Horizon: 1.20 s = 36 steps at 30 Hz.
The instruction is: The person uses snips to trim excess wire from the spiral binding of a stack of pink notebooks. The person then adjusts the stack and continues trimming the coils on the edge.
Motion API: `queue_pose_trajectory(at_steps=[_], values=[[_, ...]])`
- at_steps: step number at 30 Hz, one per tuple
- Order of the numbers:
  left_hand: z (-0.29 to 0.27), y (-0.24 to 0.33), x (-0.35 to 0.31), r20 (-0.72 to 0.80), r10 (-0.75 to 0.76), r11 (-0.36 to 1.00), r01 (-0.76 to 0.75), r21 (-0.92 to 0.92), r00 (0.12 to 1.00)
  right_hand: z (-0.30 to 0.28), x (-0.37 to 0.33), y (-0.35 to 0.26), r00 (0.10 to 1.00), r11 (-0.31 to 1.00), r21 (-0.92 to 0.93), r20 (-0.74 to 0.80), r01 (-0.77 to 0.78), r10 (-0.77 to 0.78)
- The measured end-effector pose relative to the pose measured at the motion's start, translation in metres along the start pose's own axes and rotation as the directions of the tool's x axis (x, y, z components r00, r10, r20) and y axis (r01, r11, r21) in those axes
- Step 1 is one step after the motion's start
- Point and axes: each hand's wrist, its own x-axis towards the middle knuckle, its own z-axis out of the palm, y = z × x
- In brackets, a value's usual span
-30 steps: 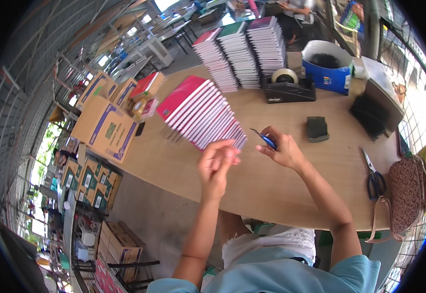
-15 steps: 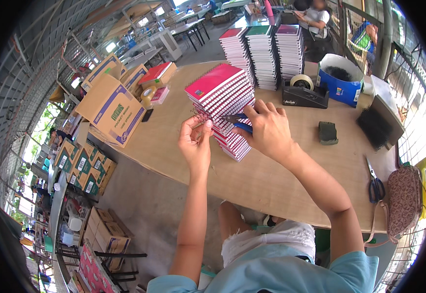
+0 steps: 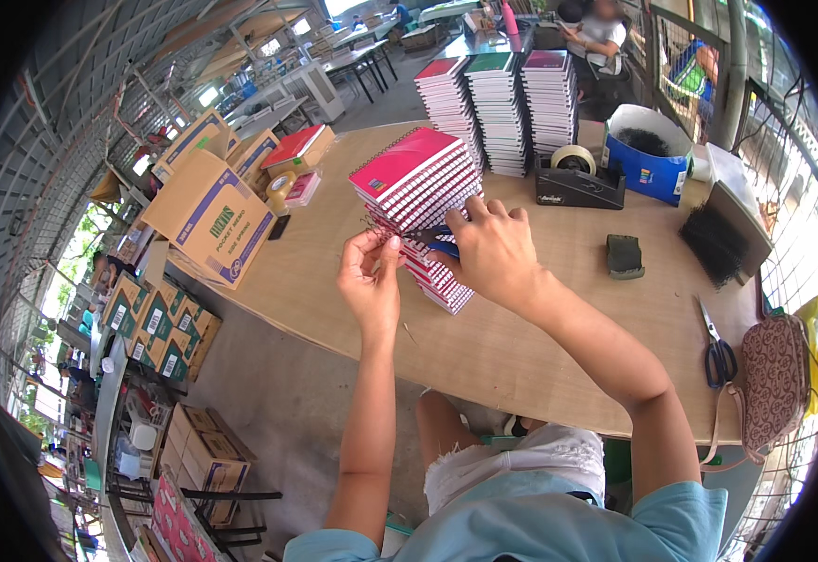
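Observation:
A leaning stack of spiral notebooks with pink and red covers [image 3: 418, 183] rests on the wooden table [image 3: 521, 347]. My left hand [image 3: 371, 276] pinches the wire spiral at the stack's near left edge. My right hand [image 3: 493, 248] lies against the stack's side and grips a small blue-handled tool [image 3: 439, 239] whose tip points at the spiral. Both forearms rise from the lower edge of the view.
Three tall notebook piles [image 3: 498, 84] stand at the back. A black tape dispenser [image 3: 578, 183], a blue tub [image 3: 648, 155], a dark block [image 3: 624, 255], a black brush pile [image 3: 723, 239], scissors [image 3: 716, 348] and a patterned pouch [image 3: 774, 384] lie to the right. Cardboard boxes [image 3: 212, 215] sit at left.
Both hands have moved up from the bare table to the leaning stack. My left hand has taken hold of the spiral and my right hand has brought the blue tool to it.

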Motion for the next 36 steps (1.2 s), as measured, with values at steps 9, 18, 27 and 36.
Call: queue_pose_trajectory(at_steps=[9,18,27,36], values=[[0.0,0.001,0.001,-0.008,-0.012,1.0,0.011,-0.024,1.0,-0.002,0.006,0.005,0.998,0.999,0.036,0.06,0.034,-0.036],[-0.001,0.0,0.0,-0.005,-0.016,1.0,0.016,-0.027,1.0,-0.01,0.0,0.009,0.997,0.999,0.021,-0.058,0.045,-0.043],[0.001,0.0,0.001,0.002,0.021,1.0,-0.021,-0.001,1.0,-0.006,0.007,0.0,0.996,0.997,-0.051,-0.078,0.049,-0.053],[-0.001,0.001,0.002,0.002,0.022,1.0,-0.022,0.015,1.0,-0.005,0.007,0.009,1.0,0.997,0.073,0.013,-0.004,0.003]])
